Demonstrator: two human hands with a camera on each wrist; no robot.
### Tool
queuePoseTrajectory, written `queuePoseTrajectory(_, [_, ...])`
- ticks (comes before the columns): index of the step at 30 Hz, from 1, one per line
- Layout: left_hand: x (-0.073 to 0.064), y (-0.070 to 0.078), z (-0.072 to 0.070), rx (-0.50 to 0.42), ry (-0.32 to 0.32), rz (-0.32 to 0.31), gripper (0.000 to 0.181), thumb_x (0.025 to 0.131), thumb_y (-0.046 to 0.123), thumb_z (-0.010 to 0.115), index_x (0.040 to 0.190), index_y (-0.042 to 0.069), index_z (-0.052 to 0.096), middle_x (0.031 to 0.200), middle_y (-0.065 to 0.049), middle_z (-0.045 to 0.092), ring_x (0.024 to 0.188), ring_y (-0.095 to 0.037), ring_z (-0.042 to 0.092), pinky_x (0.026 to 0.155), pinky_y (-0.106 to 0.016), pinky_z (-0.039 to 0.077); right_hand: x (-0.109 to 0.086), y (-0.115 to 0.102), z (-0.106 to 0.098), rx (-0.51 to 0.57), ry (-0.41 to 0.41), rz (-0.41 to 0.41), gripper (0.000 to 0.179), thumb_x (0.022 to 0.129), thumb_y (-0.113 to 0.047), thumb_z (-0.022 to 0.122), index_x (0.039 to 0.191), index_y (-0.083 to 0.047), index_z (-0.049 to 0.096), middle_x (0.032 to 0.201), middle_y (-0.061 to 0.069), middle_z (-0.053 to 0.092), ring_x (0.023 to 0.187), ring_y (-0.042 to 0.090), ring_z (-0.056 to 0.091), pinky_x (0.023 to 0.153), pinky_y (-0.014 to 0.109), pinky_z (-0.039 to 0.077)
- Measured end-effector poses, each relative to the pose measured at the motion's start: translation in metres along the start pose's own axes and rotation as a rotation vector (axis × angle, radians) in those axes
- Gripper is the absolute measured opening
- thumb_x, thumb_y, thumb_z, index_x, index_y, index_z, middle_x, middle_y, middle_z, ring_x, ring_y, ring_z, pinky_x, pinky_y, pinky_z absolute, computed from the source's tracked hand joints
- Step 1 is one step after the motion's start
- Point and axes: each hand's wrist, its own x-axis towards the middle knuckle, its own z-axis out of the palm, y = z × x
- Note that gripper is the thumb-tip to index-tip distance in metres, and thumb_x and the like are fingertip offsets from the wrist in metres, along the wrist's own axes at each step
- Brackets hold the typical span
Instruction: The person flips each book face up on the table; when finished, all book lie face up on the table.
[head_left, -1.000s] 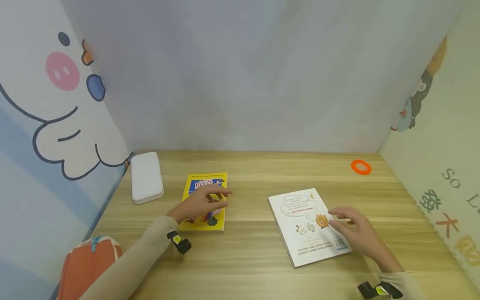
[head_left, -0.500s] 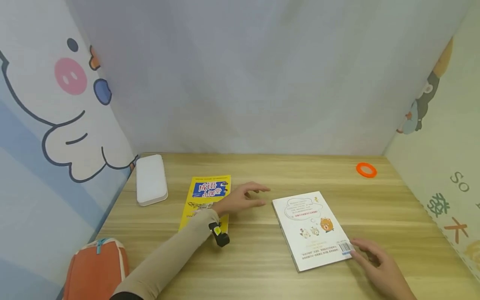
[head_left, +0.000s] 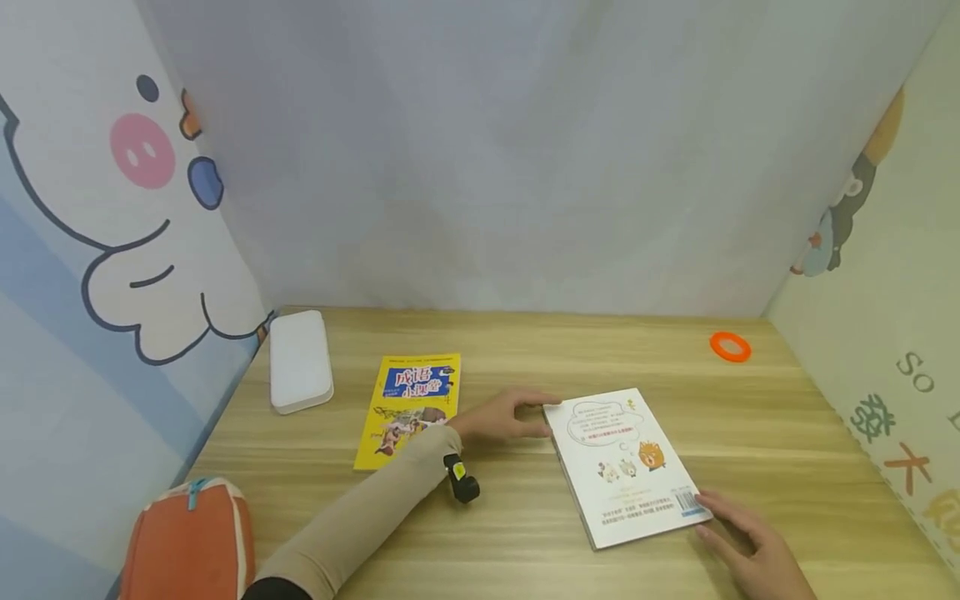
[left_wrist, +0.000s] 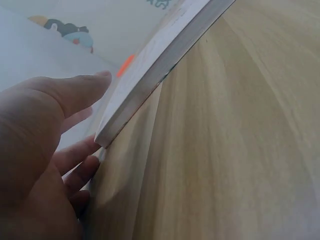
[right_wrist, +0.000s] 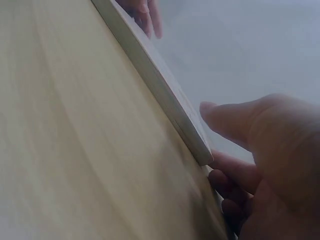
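A white book (head_left: 626, 467) lies flat on the wooden table, its back cover with a cartoon bear and a barcode facing up. At its far left corner is my left hand (head_left: 504, 417); in the left wrist view its fingers (left_wrist: 77, 155) touch the corner and the thumb stays apart above. My right hand (head_left: 757, 546) is at the near right corner. Its fingers (right_wrist: 232, 167) meet that corner in the right wrist view, with the thumb raised off the cover. Partly behind my left sleeve lies a yellow book (head_left: 411, 408) with a blue title panel.
A white case (head_left: 300, 360) sits at the table's far left. An orange-red pouch (head_left: 187, 542) is at the near left edge. Toward the far right lies an orange ring (head_left: 730, 347). Printed walls and a grey curtain (head_left: 510, 167) border the wooden table (head_left: 495, 533).
My left hand has moved right, from over the yellow book to the white book's far left corner. My right hand has come down and nearer, to the near right corner. Both books stay put.
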Motion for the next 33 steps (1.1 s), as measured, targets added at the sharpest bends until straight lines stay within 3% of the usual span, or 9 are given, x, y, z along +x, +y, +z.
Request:
queuePoseTrajectory(4, [0.004,-0.002,0.005,0.050,-0.009,0.005,0.052,0.096,0.030,0.074,0.144,0.019,0.061,0.152,-0.001,0.058,0.145,-0.021,0.049,0.124,-0.042,0.035,-0.002,-0.002,-0.001,-0.027,-0.018,0.023,0.040,0.091,-0.028,0.078,0.130,-0.019,0.071,0.136,-0.012,0.065,0.114,-0.035,0.030,0.091,-0.007,0.022])
queuePoseTrajectory(7, [0.006,-0.002,0.004,0.102,-0.003,0.007,0.053,0.093,0.030,0.077,0.143,0.021,0.062,0.151,0.000,0.058,0.144,-0.021,0.049,0.123,-0.042,0.036,-0.001,-0.004,0.000,-0.054,-0.005,0.029,0.041,0.090,-0.027,0.080,0.129,-0.019,0.072,0.137,0.010,0.068,0.113,-0.036,0.028,0.091,-0.007,0.023])
queuePoseTrajectory(9, [0.007,-0.001,0.003,0.129,0.000,-0.003,0.053,0.092,0.030,0.079,0.142,0.023,0.063,0.151,0.000,0.057,0.144,-0.021,0.048,0.123,-0.043,0.036,0.001,-0.005,0.002,-0.061,0.019,0.026,0.041,0.088,-0.025,0.082,0.128,-0.018,0.072,0.136,0.018,0.068,0.112,-0.036,0.029,0.091,-0.008,0.025])
queuePoseTrajectory(18, [0.011,-0.001,0.004,0.149,0.033,-0.023,0.045,0.094,0.028,0.077,0.137,0.023,0.067,0.146,0.001,0.062,0.140,-0.021,0.053,0.121,-0.042,0.039,0.005,-0.004,0.010,-0.093,0.102,0.004,0.039,0.083,-0.012,0.084,0.121,-0.016,0.076,0.131,0.017,0.069,0.111,-0.035,0.029,0.090,-0.003,0.030])
queuePoseTrajectory(26, [0.011,-0.002,0.006,0.157,0.069,-0.051,0.042,0.093,0.026,0.078,0.134,0.023,0.069,0.143,0.002,0.065,0.138,-0.020,0.055,0.119,-0.041,0.042,0.005,-0.007,0.012,-0.074,0.117,-0.060,0.041,0.081,-0.010,0.085,0.120,-0.017,0.076,0.136,0.017,0.067,0.116,-0.027,0.033,0.092,0.008,0.032])
queuePoseTrajectory(33, [0.013,-0.001,0.011,0.189,0.088,-0.071,0.042,0.092,0.030,0.079,0.133,0.026,0.070,0.142,0.003,0.065,0.136,-0.018,0.056,0.119,-0.040,0.042,0.002,-0.010,0.012,-0.097,0.139,-0.046,0.040,0.078,-0.007,0.086,0.116,-0.016,0.078,0.131,0.020,0.069,0.110,-0.026,0.034,0.089,0.007,0.034])
